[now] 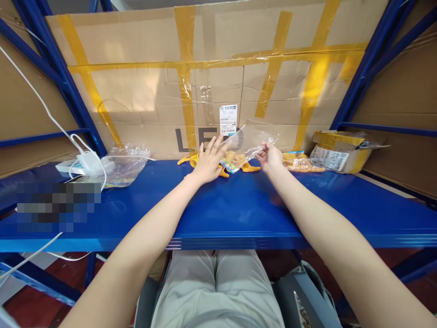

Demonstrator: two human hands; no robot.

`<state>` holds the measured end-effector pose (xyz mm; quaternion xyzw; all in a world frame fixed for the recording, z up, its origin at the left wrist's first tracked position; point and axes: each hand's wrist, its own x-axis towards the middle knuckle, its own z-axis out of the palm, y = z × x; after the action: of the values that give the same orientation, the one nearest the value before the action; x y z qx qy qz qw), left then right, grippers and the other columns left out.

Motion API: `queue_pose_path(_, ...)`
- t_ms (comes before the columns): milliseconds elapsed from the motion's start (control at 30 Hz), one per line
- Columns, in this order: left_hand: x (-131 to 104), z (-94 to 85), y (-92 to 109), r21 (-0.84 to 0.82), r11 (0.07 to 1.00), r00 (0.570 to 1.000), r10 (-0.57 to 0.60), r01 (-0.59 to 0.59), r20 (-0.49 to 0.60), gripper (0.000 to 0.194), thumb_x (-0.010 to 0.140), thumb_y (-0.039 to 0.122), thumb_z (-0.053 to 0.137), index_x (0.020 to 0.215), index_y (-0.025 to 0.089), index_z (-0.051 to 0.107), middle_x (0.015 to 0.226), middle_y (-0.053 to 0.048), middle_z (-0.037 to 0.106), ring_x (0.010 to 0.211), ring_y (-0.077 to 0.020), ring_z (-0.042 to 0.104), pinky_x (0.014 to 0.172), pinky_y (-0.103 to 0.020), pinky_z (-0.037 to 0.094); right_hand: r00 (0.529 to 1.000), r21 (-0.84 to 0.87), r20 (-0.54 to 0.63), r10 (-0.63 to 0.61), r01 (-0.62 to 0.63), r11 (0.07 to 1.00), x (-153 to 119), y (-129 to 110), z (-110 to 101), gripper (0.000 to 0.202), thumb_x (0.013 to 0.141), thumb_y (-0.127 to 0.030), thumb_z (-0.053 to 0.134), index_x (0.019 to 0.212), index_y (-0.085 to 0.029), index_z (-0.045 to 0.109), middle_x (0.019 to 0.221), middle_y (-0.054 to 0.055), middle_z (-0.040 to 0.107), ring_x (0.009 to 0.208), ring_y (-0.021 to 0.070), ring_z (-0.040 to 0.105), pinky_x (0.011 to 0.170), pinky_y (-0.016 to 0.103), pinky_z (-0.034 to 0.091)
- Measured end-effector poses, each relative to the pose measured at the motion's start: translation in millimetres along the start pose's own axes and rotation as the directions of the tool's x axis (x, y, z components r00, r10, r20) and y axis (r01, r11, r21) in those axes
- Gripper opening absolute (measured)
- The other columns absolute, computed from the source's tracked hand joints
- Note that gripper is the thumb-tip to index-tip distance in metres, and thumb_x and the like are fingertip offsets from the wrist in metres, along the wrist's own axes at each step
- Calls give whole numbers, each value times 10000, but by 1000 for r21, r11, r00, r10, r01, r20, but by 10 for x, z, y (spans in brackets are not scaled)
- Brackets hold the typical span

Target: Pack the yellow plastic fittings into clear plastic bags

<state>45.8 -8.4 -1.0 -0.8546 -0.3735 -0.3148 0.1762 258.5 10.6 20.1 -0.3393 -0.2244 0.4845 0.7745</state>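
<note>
A clear plastic bag (254, 139) hangs over the middle of the shelf, with orange pieces (235, 158) and a colourful printed card (231, 166) in its lower left end. My right hand (271, 158) pinches the bag's right edge. On the other side, my left hand (209, 163) has its fingers spread, the tips at the bag's left side; whether they press on it I cannot tell. Loose yellow-orange curved plastic pieces (251, 167) lie under and around the bag, partly hidden by my left hand. Their exact kind is not clear.
Right of my right hand lies a packed bag of orange pieces (300, 163), beside a small taped carton (339, 152). At left are a white charger with cables (90, 163), crumpled clear plastic (128, 166) and a blurred dark object (58, 205). Large taped cardboard (143, 100) closes the back.
</note>
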Motion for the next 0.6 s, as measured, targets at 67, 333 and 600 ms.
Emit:
queue_pose_path(67, -1, 19, 83, 101, 989, 992, 99, -107, 82, 802, 810, 83, 509, 1515, 290, 188, 1607, -99, 102, 1471, -299, 59, 1120, -638, 39, 999, 14, 46, 10, -11, 1000, -7, 11, 12, 298, 981, -190, 366, 720, -174, 509, 473, -75, 480, 348, 37, 425, 373, 140, 379)
queue_pose_path(333, 87, 70, 131, 227, 953, 979, 183, -199, 89, 688, 863, 55, 349, 1511, 255, 231, 1558, -82, 272, 1444, -230, 224, 1146, -602, 95, 981, 133, 177, 77, -101, 986, -61, -51, 62, 328, 995, -201, 331, 725, -171, 514, 453, -81, 434, 333, 33, 355, 372, 137, 343)
queue_pose_path(600, 160, -39, -230, 335, 934, 991, 103, -126, 86, 604, 891, 67, 304, 1484, 178, 323, 1531, -118, 323, 1429, -226, 269, 1164, -516, 182, 975, 28, 207, 82, -90, 996, -87, -76, 27, 255, 949, -205, 415, 721, -178, 527, 457, -86, 417, 330, 38, 307, 365, 155, 322)
